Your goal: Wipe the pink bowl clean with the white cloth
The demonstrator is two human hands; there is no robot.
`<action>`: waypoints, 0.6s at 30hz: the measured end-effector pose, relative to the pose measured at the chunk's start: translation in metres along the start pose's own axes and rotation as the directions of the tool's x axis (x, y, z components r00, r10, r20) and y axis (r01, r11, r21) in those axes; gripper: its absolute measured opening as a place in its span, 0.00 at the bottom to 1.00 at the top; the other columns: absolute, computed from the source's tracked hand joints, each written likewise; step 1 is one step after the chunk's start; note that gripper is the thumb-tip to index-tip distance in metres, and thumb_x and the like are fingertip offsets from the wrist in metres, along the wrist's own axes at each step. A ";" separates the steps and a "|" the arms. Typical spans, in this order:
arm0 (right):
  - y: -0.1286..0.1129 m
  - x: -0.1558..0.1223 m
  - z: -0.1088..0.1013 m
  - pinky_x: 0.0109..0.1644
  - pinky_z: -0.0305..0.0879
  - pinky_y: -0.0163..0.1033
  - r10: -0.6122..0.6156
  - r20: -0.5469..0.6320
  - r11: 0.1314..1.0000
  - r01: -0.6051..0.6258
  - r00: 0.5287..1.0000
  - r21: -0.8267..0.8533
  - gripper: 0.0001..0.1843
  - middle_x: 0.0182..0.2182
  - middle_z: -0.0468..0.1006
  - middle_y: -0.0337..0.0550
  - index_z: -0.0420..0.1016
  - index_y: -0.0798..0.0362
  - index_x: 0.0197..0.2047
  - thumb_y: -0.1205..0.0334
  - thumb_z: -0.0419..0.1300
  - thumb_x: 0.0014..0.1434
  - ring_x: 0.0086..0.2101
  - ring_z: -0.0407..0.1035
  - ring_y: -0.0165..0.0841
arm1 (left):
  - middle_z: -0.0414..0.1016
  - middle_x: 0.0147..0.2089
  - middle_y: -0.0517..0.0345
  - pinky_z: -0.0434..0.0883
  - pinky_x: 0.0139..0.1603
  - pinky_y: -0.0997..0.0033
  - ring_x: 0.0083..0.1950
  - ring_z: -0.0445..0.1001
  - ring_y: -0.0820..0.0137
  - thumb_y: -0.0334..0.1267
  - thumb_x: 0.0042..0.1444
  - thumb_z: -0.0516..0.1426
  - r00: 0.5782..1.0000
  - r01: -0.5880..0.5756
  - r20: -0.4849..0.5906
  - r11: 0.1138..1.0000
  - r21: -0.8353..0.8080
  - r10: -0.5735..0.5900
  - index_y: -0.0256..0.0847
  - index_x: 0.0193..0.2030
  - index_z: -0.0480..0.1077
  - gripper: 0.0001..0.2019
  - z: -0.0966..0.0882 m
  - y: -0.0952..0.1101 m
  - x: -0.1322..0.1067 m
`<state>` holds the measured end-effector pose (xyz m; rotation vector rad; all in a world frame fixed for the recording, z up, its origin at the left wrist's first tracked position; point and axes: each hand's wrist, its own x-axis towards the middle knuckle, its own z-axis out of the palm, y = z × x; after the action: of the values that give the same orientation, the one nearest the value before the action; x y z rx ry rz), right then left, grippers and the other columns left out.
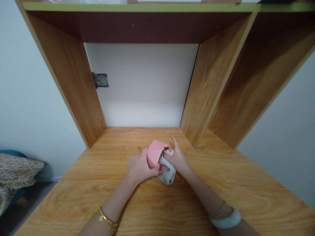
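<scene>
Both my hands meet over the middle of a wooden desk (221,183). My left hand (139,167) grips a pink piece of cloth (154,153), fingers curled round it. My right hand (177,158) pinches a grey-white piece of cloth (167,173) that hangs beneath and is bunched with the pink one; its forefinger sticks out. I cannot tell whether the two cloths are one item or two. A gold bangle is on my left wrist, a white bangle and a thin chain on my right.
The desk has wooden side panels (73,82) and a divider (209,85) with a shelf above. A blue wall box (100,80) sits on the white back wall. Patterned fabric (17,170) lies at the far left, below desk level.
</scene>
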<state>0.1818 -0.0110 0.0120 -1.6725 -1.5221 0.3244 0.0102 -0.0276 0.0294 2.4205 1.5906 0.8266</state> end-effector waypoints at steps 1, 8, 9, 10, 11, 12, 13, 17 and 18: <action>0.000 -0.001 0.000 0.23 0.57 0.33 -0.002 0.006 1.000 0.002 1.000 -0.010 0.43 0.20 0.70 0.35 0.47 0.54 0.62 0.54 0.59 0.45 0.19 0.65 0.32 | 0.75 0.39 0.48 0.67 0.37 0.61 0.38 0.74 0.54 0.53 0.43 0.54 1.000 -0.003 -0.001 1.000 0.003 0.003 0.37 0.56 0.57 0.34 0.000 -0.001 0.000; 0.001 -0.005 0.002 0.26 0.60 0.32 -0.075 0.071 0.975 0.058 0.995 0.216 0.35 0.23 0.72 0.35 0.50 0.54 0.60 0.62 0.53 0.48 0.22 0.66 0.29 | 0.75 0.40 0.49 0.67 0.39 0.63 0.39 0.74 0.56 0.54 0.44 0.54 1.000 0.003 -0.018 1.000 -0.012 -0.004 0.38 0.56 0.58 0.33 -0.001 -0.002 0.000; 0.002 -0.005 0.002 0.27 0.61 0.33 -0.079 0.061 0.968 0.062 0.995 0.243 0.35 0.24 0.72 0.36 0.51 0.54 0.60 0.63 0.53 0.48 0.22 0.66 0.29 | 0.75 0.40 0.49 0.67 0.39 0.64 0.39 0.74 0.57 0.54 0.45 0.54 1.000 0.007 -0.017 1.000 -0.026 -0.007 0.39 0.56 0.58 0.33 -0.002 -0.002 0.000; 0.003 -0.005 0.003 0.28 0.62 0.33 -0.078 0.046 0.962 0.063 0.996 0.267 0.34 0.26 0.73 0.36 0.51 0.53 0.60 0.64 0.53 0.48 0.23 0.66 0.30 | 0.75 0.40 0.50 0.66 0.40 0.64 0.39 0.74 0.58 0.53 0.46 0.53 1.000 0.012 -0.017 0.999 -0.046 -0.013 0.39 0.57 0.57 0.33 -0.002 -0.002 0.000; 0.004 -0.004 0.003 0.30 0.63 0.35 -0.074 0.026 0.955 0.063 0.997 0.291 0.34 0.28 0.74 0.37 0.52 0.53 0.59 0.64 0.53 0.47 0.24 0.67 0.30 | 0.75 0.40 0.50 0.66 0.39 0.65 0.38 0.74 0.59 0.53 0.47 0.53 1.000 0.020 -0.021 0.997 -0.071 -0.022 0.39 0.58 0.56 0.33 -0.002 -0.002 0.001; 0.005 -0.004 0.004 0.32 0.64 0.36 -0.066 0.004 0.947 0.061 0.998 0.316 0.34 0.31 0.75 0.39 0.52 0.52 0.59 0.65 0.53 0.47 0.26 0.68 0.31 | 0.75 0.40 0.51 0.66 0.39 0.66 0.38 0.74 0.60 0.53 0.48 0.52 0.999 0.030 -0.026 0.994 -0.103 -0.033 0.39 0.59 0.55 0.33 -0.003 -0.003 0.001; 0.006 -0.003 0.005 0.35 0.65 0.38 -0.052 -0.020 0.938 0.056 0.998 0.343 0.34 0.34 0.75 0.40 0.53 0.51 0.59 0.65 0.53 0.47 0.29 0.69 0.32 | 0.74 0.40 0.51 0.66 0.39 0.66 0.38 0.73 0.61 0.53 0.50 0.52 0.999 0.038 -0.033 0.990 -0.137 -0.043 0.39 0.60 0.53 0.33 -0.003 -0.004 0.002; 0.009 0.000 0.011 0.46 0.63 0.44 -0.001 -0.111 0.873 0.055 0.994 0.485 0.33 0.47 0.70 0.46 0.53 0.51 0.58 0.64 0.54 0.47 0.42 0.67 0.37 | 0.72 0.46 0.50 0.66 0.39 0.66 0.41 0.73 0.61 0.55 0.49 0.53 0.998 0.043 -0.044 0.971 -0.236 -0.055 0.39 0.63 0.43 0.39 -0.002 -0.004 0.003; 0.009 0.000 0.013 0.48 0.62 0.45 0.000 -0.131 0.849 0.069 0.991 0.524 0.32 0.48 0.68 0.47 0.54 0.52 0.57 0.63 0.55 0.47 0.45 0.66 0.37 | 0.71 0.47 0.48 0.66 0.40 0.66 0.42 0.73 0.61 0.55 0.48 0.54 0.998 0.038 -0.037 0.969 -0.245 -0.048 0.39 0.64 0.41 0.41 -0.002 -0.002 0.003</action>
<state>0.1791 -0.0051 -0.0021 -1.1993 -1.2220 0.5534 0.0080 -0.0244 0.0312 2.2033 1.4529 1.0074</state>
